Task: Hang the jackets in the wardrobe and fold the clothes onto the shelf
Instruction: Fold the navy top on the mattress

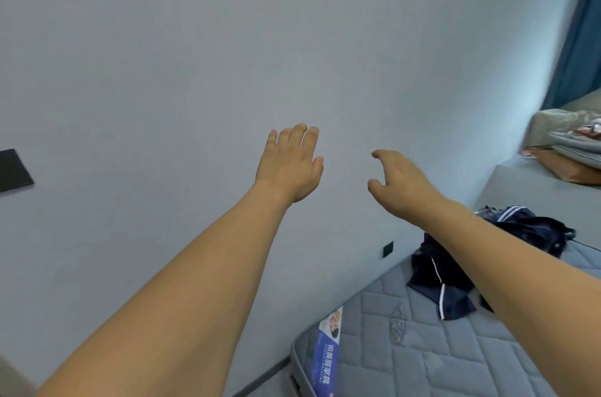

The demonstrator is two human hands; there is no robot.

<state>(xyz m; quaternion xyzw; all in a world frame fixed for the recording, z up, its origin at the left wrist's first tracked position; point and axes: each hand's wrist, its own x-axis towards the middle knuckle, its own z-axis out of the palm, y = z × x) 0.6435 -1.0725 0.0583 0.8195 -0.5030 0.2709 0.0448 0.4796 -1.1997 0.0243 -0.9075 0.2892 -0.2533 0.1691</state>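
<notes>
In front of a plain grey wall [195,38], both bare arms reach forward, holding nothing. Left hand [289,165]: fingers nearly straight and close together, thumb out to the side, back of hand to camera. Right hand [401,182]: fingers loosely curled, thumb and forefinger apart in a wide C, nothing between them. The two hands are near each other, not touching.

Dark navy clothes [455,266] with white piping lie crumpled on a grey quilted mattress [406,348], below and to the right of the right fingers, partly hidden behind the right forearm. Well apart from both hands.

Further right of the right fingers, on a grey ledge [507,182]: a brown cardboard box [566,172], contents not visible, with folded grey bedding [575,143] stacked on it. Blue curtain [582,22] above that.

Small dark socket [388,249] on the wall, below the right fingers. Black panel [13,172] at the far edge, left of the left fingers.
</notes>
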